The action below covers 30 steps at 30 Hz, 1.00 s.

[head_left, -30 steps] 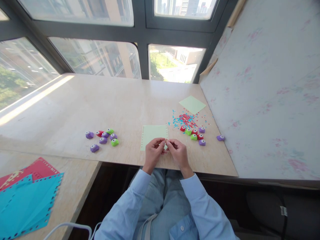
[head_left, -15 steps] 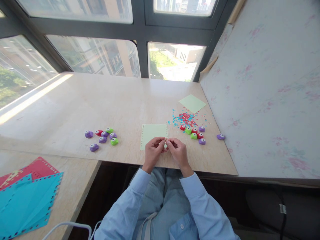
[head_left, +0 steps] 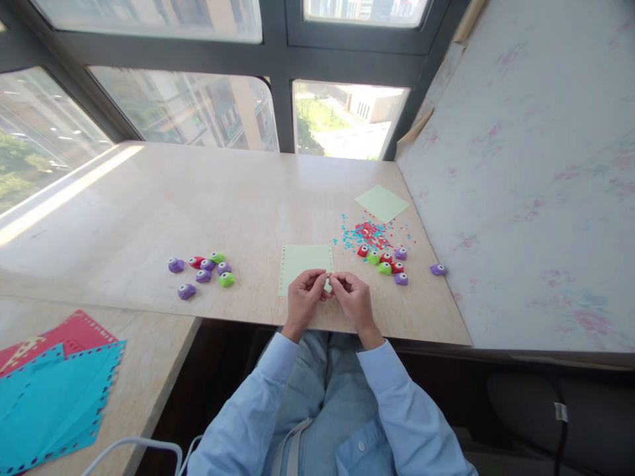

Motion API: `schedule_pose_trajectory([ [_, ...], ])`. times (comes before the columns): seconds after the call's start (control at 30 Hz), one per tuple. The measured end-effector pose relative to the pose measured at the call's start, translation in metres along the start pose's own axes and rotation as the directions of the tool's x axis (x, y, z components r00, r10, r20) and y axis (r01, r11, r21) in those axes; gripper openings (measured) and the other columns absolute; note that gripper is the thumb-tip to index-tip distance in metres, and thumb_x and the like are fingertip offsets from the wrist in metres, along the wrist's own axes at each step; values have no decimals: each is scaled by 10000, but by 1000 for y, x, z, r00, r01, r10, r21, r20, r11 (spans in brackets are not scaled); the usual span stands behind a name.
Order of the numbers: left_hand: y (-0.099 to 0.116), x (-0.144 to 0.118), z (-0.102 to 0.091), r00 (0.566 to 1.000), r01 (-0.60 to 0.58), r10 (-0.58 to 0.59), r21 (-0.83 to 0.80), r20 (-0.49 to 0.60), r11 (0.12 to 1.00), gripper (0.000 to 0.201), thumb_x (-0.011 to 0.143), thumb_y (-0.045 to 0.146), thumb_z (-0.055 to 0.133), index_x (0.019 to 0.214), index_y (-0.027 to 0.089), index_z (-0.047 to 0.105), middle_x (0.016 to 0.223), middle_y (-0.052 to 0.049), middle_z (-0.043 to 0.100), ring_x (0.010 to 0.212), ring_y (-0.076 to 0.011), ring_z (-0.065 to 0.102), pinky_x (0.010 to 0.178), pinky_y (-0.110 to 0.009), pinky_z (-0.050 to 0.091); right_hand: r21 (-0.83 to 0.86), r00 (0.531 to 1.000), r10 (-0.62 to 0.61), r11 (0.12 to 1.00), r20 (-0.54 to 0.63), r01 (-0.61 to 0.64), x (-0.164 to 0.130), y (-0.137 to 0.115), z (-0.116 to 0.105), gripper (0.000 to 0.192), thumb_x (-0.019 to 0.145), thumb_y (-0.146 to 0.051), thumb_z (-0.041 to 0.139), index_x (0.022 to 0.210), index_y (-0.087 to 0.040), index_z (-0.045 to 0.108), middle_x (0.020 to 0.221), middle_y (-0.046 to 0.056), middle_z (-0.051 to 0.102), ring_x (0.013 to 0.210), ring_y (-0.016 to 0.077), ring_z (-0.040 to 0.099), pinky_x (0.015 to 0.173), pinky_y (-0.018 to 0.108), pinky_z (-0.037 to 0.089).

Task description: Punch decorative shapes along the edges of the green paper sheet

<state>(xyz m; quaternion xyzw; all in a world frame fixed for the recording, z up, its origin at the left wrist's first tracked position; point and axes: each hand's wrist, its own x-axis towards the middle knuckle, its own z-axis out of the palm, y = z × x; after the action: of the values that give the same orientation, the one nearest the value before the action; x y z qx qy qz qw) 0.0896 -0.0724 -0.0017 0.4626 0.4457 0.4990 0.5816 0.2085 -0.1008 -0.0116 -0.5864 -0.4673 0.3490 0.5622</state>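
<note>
A pale green paper sheet (head_left: 301, 259) with a row of punched holes along its left edge lies flat near the table's front edge. My left hand (head_left: 302, 299) and my right hand (head_left: 354, 301) meet fingertip to fingertip over its near right corner and pinch it. Whether a small tool sits between the fingers is hidden. Just right of the hands lies a cluster of small red, green and purple punches (head_left: 385, 261). Behind them is a scatter of red and blue paper bits (head_left: 370, 234).
A second group of small punches (head_left: 204, 271) sits to the left, and a lone purple punch (head_left: 437, 269) near the right wall. Another green sheet (head_left: 381, 202) lies farther back. Red and teal punched sheets (head_left: 54, 390) rest on the lower left table. Windows stand behind.
The hands stay together at the sheet's corner with only tiny finger motion. The view has tilted slightly.
</note>
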Motion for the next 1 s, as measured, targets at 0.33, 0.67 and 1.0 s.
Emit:
schedule_pose_trajectory([
  [0.33,-1,0,0,1000,6,-6,7,-14,1000,275,780,400,751,900,156,710,712,-32,742,509,-121,659,482,-216,541,13,999,32,999,-4,-32,0,-2,1,201,844,-372,647,863,-195,741,799,42,758,660,184,678,634,289,544],
  [0.67,-2,0,1,1000,15,-15,17,0,1000,265,772,397,750,887,161,718,677,-19,728,519,-131,669,490,-223,549,-51,1000,-12,999,-4,12,1,0,0,191,855,-360,625,835,-197,721,774,36,735,657,177,653,637,282,519],
  [1.0,-3,0,0,1000,2,-2,30,5,1000,267,782,405,742,887,162,712,666,-20,719,522,-140,664,498,-244,554,-48,1000,-10,999,-7,10,0,-3,0,176,847,-343,614,809,-193,697,736,25,707,632,164,628,615,273,501],
])
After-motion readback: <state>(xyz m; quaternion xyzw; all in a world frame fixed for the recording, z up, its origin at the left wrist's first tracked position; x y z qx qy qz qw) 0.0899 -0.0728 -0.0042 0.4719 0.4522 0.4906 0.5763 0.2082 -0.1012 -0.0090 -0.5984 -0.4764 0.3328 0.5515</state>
